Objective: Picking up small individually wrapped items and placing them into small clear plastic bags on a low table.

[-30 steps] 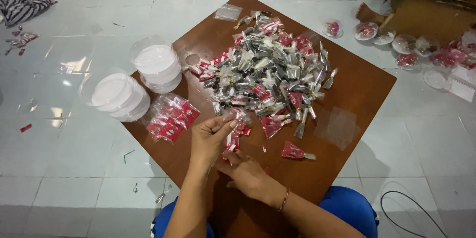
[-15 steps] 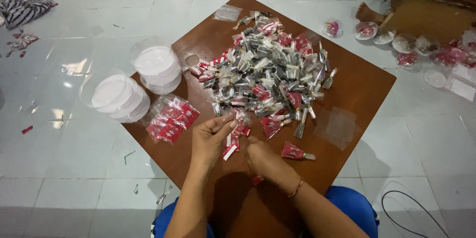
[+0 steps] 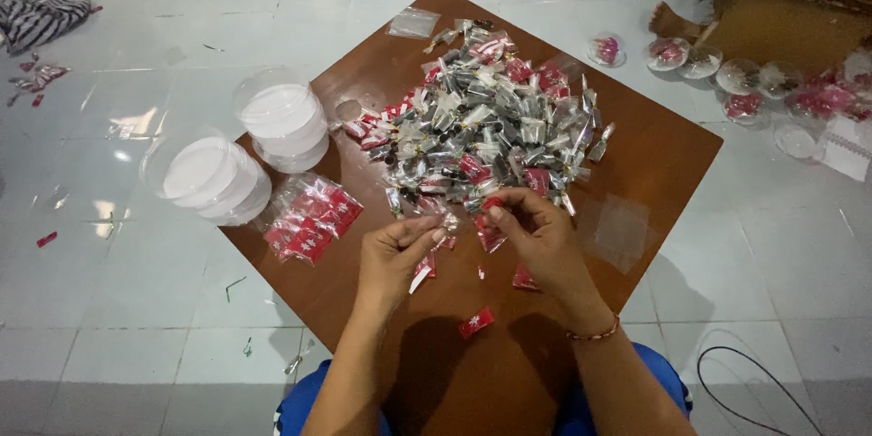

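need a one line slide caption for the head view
Two hands, left and right, pinch small wrapped packets at the edge of a pile on a brown table.

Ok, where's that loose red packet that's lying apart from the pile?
In the head view the small red packet lies alone on the brown table, near its closest edge, between the person's forearms and below the left hand and right hand.

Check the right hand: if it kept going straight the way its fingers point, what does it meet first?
The right hand points up and left, holding a red packet at its fingertips. Straight on, it would probably meet the near edge of the pile of small wrapped packets on the wooden table; depth is hard to judge.
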